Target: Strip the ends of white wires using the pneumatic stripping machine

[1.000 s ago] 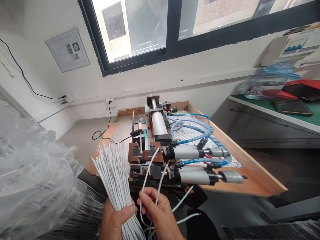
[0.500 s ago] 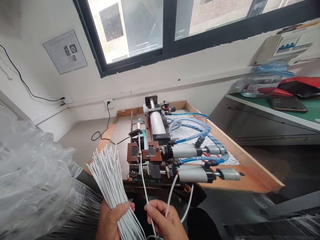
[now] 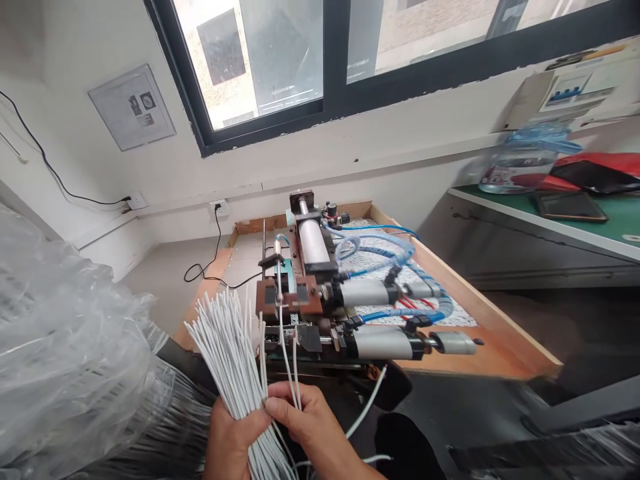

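Observation:
My left hand is closed around a thick bundle of white cables, their cut ends fanned upward. Right beside it, touching the bundle, my right hand has its thumb and fingers closed on a few white cables. One of these has a reddish tip. A cable runs up in front of the brown clamp block of a pneumatic machine; I cannot tell whether its end is inside. Another loose white cable curves out below, right of my right hand.
The machine's silver cylinders and blue air hoses occupy a wooden-edged bench. Clear plastic wrapping bulges at left over more cables. A green-topped table at right carries a water jug and a phone.
My right hand has moved left, up against the bundle and my left hand. The reddish-tipped cable has swung left with it, from beside the lower cylinder to in front of the clamp.

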`<state>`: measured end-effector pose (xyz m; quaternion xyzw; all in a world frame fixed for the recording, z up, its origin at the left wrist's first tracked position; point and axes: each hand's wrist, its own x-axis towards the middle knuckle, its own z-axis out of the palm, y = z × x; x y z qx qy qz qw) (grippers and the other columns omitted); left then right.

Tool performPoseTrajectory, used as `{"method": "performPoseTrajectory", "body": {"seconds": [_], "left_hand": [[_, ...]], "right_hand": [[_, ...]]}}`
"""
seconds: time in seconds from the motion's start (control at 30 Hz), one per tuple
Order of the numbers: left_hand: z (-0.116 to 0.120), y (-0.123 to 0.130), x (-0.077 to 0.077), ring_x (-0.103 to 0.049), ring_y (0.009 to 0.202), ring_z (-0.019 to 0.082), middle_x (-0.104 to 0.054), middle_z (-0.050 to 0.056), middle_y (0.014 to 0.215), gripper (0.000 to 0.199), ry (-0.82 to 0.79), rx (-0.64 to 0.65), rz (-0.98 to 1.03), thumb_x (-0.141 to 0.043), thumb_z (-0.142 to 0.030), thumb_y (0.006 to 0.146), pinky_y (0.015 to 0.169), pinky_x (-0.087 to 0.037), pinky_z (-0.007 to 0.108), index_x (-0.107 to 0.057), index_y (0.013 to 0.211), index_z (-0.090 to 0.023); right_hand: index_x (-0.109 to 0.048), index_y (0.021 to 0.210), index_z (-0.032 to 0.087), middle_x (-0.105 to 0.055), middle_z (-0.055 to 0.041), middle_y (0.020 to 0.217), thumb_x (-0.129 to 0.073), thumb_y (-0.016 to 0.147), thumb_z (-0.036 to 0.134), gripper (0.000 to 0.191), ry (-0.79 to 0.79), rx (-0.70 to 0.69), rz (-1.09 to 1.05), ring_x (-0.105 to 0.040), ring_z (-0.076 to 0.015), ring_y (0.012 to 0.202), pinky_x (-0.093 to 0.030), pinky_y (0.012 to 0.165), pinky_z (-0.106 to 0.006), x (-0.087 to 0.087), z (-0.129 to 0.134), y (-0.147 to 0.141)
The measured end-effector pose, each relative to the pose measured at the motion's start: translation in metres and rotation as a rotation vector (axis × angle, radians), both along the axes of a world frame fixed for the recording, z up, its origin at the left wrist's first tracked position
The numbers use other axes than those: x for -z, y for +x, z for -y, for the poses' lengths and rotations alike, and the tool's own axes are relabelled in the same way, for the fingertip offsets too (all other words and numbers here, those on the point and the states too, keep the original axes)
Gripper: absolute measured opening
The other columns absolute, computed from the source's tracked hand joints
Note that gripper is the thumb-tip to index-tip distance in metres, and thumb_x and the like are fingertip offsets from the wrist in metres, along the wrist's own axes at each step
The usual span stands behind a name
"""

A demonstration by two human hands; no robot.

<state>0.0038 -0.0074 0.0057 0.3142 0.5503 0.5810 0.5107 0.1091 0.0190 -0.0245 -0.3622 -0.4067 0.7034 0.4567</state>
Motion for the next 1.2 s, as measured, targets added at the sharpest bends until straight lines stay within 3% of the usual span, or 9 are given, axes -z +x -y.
{"method": "performPoseTrajectory", "body": {"seconds": [0.13, 0.37, 0.67, 0.83, 1.03, 1.2], "left_hand": [[0.001, 0.002, 0.000, -0.059, 0.064, 0.025, -0.068, 0.006, 0.067, 0.025, -0.001, -0.010, -0.021, -0.069, -0.018, 0.047, 0.063, -0.044, 0.035, -0.066, 0.071, -0.012], [-0.001, -0.013, 0.017, -0.060, 0.058, 0.023, -0.064, 0.003, 0.057, 0.019, -0.118, -0.055, 0.042, -0.069, -0.018, 0.049, 0.059, -0.044, 0.034, -0.061, 0.066, -0.014], [-0.007, -0.016, 0.012, -0.059, 0.053, 0.019, -0.062, 0.002, 0.056, 0.019, -0.096, -0.020, 0.121, -0.069, -0.015, 0.051, 0.052, -0.043, 0.030, -0.060, 0.068, -0.014], [-0.007, -0.013, 0.012, -0.054, 0.046, 0.015, -0.059, -0.001, 0.050, 0.021, -0.079, -0.020, 0.064, -0.069, -0.013, 0.047, 0.046, -0.040, 0.026, -0.059, 0.066, -0.015], [-0.009, -0.002, 0.005, -0.056, 0.052, 0.019, -0.062, 0.002, 0.053, 0.020, -0.037, -0.012, -0.160, -0.072, -0.016, 0.045, 0.050, -0.042, 0.030, -0.063, 0.062, -0.013], [-0.008, 0.003, 0.001, -0.061, 0.071, 0.028, -0.069, 0.007, 0.070, 0.031, -0.012, 0.020, -0.125, -0.072, -0.021, 0.045, 0.067, -0.045, 0.036, -0.066, 0.074, -0.012]], "right_hand": [[-0.065, 0.054, 0.016, -0.053, -0.0010, 0.058, -0.065, 0.064, 0.033, 0.020, 0.168, 0.161, 0.069, -0.047, -0.0142, 0.060, -0.037, 0.059, -0.026, 0.000, 0.003, -0.004], [-0.061, 0.061, 0.013, -0.055, -0.0006, 0.052, -0.064, 0.064, 0.041, 0.028, -0.039, 0.205, -0.049, -0.040, -0.0086, 0.044, -0.032, 0.043, -0.022, 0.006, 0.000, 0.004], [-0.051, 0.050, 0.013, -0.036, 0.0067, 0.041, -0.063, 0.065, 0.034, 0.029, -0.184, 0.208, -0.216, -0.022, -0.0037, 0.038, -0.014, 0.038, -0.019, 0.001, -0.015, 0.004], [-0.055, 0.057, 0.013, -0.039, 0.0061, 0.046, -0.063, 0.065, 0.034, 0.024, -0.242, 0.178, -0.224, -0.025, -0.0046, 0.041, -0.017, 0.039, -0.018, -0.001, -0.017, 0.003], [-0.063, 0.065, 0.012, -0.048, 0.0029, 0.052, -0.069, 0.058, 0.034, 0.024, -0.099, -0.032, -0.158, -0.037, -0.0077, 0.048, -0.028, 0.047, -0.020, -0.007, -0.010, -0.002], [-0.061, 0.053, 0.012, -0.041, 0.0048, 0.047, -0.067, 0.061, 0.033, 0.024, 0.051, 0.084, -0.039, -0.034, -0.0071, 0.047, -0.026, 0.046, -0.020, -0.006, -0.004, -0.001]]}}
